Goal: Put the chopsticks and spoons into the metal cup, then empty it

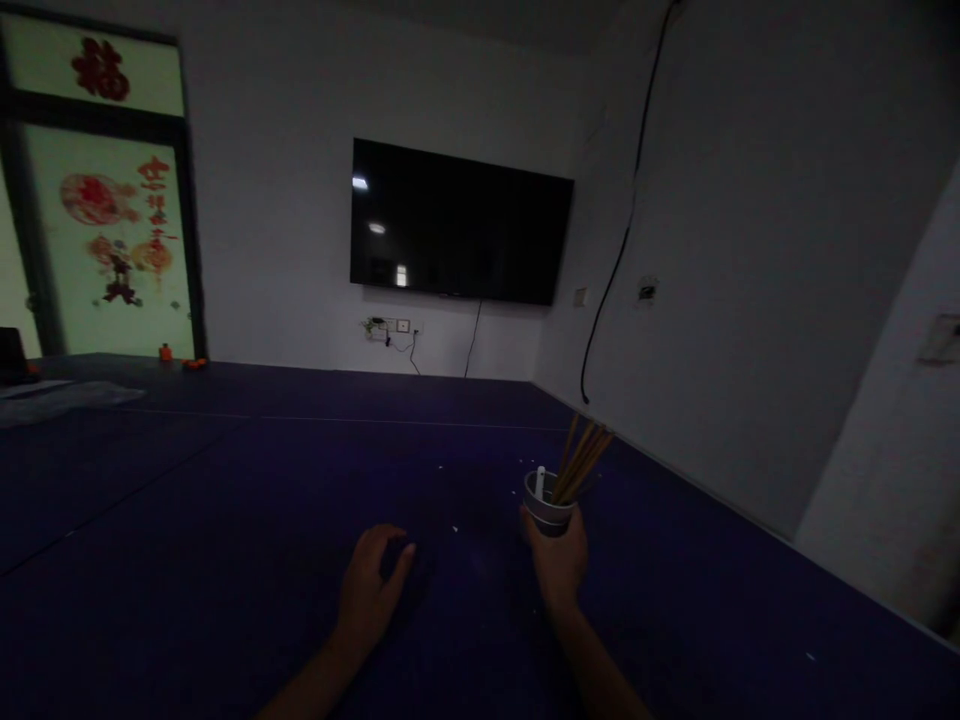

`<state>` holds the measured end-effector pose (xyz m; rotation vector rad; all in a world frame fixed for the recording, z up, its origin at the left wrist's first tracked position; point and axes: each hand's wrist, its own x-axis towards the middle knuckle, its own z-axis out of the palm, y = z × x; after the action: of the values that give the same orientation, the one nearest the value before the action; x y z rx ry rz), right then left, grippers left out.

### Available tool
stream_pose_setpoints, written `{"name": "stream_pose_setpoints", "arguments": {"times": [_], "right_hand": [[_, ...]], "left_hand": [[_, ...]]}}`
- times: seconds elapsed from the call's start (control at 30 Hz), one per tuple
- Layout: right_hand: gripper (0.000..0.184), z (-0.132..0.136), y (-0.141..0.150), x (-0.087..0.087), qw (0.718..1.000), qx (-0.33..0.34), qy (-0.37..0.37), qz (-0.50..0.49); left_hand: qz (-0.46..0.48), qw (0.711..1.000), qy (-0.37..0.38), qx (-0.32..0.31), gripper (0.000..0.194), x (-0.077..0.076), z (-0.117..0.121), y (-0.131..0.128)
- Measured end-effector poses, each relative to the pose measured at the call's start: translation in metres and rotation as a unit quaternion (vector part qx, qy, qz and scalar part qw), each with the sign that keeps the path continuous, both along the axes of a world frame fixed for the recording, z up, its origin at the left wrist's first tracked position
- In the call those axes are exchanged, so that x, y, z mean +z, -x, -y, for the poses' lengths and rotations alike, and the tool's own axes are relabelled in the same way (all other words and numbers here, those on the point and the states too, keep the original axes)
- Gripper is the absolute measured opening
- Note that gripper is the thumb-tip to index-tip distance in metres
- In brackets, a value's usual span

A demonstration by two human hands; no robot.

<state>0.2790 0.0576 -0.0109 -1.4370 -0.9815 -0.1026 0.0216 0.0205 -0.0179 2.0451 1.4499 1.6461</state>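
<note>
My right hand [559, 560] is wrapped round a grey cup [550, 515] at the right of the middle. Several thin brown sticks [581, 465], which look like chopsticks, lean to the right out of the cup. A white handle [540, 482], perhaps a spoon's, stands at the cup's left side. Whether the cup's base touches the table is hidden by my hand. To the left, my left hand [373, 580] is over the dark blue table [247, 560], its thumb and fingers curved and apart, with nothing between them.
Small white scraps [454, 528] are scattered on the table. Plastic sheeting [67, 402] and small orange objects [166, 352] lie at the far left. A wall [720, 330] borders the table's right side, where a black cable [607, 290] hangs. A television [457, 225] is mounted beyond.
</note>
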Motion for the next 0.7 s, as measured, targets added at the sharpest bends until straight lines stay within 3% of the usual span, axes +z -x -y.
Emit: {"name": "stream_pose_setpoints", "arguments": {"times": [0.1, 0.27, 0.47, 0.53, 0.7], "right_hand": [[0.062, 0.01, 0.035, 0.004, 0.995, 0.101, -0.012, -0.001], [0.06, 0.032, 0.095, -0.003, 0.958, 0.285, -0.002, -0.016], [0.065, 0.048, 0.12, -0.011, 0.912, 0.408, -0.001, -0.029], [0.066, 0.049, 0.12, -0.011, 0.897, 0.441, -0.014, -0.027], [0.071, 0.049, 0.121, -0.013, 0.869, 0.494, -0.03, 0.024]], "left_hand": [[-0.004, 0.999, 0.022, -0.028, 0.037, -0.004, 0.001, -0.001], [0.033, 0.99, 0.051, -0.128, 0.071, -0.013, -0.002, -0.001], [0.079, 0.978, 0.066, -0.18, 0.111, -0.01, 0.001, -0.003], [0.092, 0.979, 0.062, -0.171, 0.108, -0.006, 0.004, -0.003], [0.098, 0.99, 0.041, -0.098, 0.071, 0.001, 0.005, -0.002]]}}
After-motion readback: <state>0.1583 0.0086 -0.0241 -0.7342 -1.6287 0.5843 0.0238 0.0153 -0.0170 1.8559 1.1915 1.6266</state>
